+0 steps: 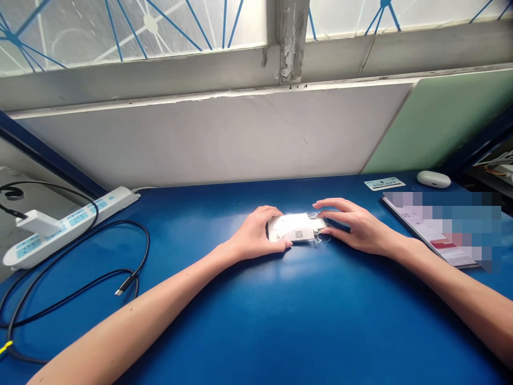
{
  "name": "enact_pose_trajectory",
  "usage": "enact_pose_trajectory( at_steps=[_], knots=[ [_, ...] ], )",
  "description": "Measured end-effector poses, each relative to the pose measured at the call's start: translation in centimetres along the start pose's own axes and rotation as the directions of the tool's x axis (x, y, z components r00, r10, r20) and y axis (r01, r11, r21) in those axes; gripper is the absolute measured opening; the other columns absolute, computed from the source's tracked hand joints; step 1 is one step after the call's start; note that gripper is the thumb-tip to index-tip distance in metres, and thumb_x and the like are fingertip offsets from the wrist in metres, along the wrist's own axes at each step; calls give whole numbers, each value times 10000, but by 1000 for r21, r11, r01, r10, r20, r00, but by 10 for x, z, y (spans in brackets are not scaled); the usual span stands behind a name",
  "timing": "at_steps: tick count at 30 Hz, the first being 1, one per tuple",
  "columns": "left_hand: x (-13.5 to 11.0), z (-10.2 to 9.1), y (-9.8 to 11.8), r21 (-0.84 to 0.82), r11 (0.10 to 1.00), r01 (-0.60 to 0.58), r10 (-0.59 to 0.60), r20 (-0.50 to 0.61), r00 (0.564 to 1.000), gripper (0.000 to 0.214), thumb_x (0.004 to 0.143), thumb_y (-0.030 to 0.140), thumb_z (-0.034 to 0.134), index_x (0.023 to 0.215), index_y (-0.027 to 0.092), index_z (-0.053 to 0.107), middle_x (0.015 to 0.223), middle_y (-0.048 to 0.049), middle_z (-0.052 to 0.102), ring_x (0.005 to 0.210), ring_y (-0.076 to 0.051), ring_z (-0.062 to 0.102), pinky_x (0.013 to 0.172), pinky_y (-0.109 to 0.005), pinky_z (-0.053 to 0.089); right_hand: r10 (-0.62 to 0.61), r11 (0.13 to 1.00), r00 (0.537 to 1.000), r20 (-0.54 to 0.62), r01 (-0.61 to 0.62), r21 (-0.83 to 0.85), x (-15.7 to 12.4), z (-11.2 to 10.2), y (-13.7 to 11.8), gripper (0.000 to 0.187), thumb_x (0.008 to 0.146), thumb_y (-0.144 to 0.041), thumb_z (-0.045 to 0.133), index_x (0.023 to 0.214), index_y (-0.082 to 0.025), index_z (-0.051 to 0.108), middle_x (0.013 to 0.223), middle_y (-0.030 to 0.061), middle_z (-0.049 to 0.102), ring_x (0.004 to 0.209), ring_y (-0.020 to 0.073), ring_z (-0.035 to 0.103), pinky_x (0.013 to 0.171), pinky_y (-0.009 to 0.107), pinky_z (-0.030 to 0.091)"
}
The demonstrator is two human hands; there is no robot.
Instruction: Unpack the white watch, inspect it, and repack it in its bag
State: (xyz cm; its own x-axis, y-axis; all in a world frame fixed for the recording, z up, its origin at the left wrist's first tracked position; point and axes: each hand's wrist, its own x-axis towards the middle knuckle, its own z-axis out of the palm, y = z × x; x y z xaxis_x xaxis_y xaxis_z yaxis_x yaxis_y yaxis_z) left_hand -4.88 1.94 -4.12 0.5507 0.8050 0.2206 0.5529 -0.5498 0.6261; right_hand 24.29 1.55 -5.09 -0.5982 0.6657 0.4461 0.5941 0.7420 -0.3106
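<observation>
A small clear plastic packet with a white label and a QR code point(295, 228) lies on the blue table point(256, 315) at the middle. My left hand point(256, 235) curls round the packet's left end, thumb under its near edge. My right hand point(352, 224) holds the packet's right end, with thumb and fingertips pinched on it and the other fingers stretched above.
A white power strip point(68, 224) with a white charger point(38, 222) lies at the left, and a black cable point(80, 278) loops over the table. At the right lie a tablet point(433, 230), a small card point(385, 183) and a white earbud case point(433, 178). A white panel stands behind.
</observation>
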Motion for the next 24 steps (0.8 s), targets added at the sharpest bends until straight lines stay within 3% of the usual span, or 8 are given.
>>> enact_pose_trajectory(
  at_steps=[7,12,18,24],
  knots=[
    [-1,2,-2,25,1000,-9,8,20,1000,602,677,430,834,1180,165,638,1237,-128,624,1173,-314,584,990,-436,494,45,999,997,62,-45,-3,-1,-2,-3,274,871,-370,658,1116,-251,687,1366,121,604,1220,317,607,973,479,549],
    [-2,1,-2,44,998,-36,34,32,999,624,702,460,823,1228,187,626,1270,-130,608,1214,-323,557,1007,-450,485,66,998,997,31,-66,9,-1,3,-10,363,835,-382,691,1177,-259,681,1366,126,605,1214,328,611,973,489,548],
    [-2,1,-1,56,998,-43,41,39,998,645,711,468,819,1245,171,612,1277,-136,608,1220,-322,549,1007,-443,485,123,992,992,-30,-122,13,0,12,-14,294,826,-353,693,1095,-234,703,1315,132,634,1161,320,637,917,472,580],
    [-2,2,1,72,996,-46,43,36,998,607,719,438,805,1240,190,616,1274,-128,606,1225,-317,544,1020,-451,478,38,997,998,-44,-41,-71,4,7,-18,208,807,-313,692,995,-235,732,1247,120,678,1156,332,630,939,505,556]
  ],
)
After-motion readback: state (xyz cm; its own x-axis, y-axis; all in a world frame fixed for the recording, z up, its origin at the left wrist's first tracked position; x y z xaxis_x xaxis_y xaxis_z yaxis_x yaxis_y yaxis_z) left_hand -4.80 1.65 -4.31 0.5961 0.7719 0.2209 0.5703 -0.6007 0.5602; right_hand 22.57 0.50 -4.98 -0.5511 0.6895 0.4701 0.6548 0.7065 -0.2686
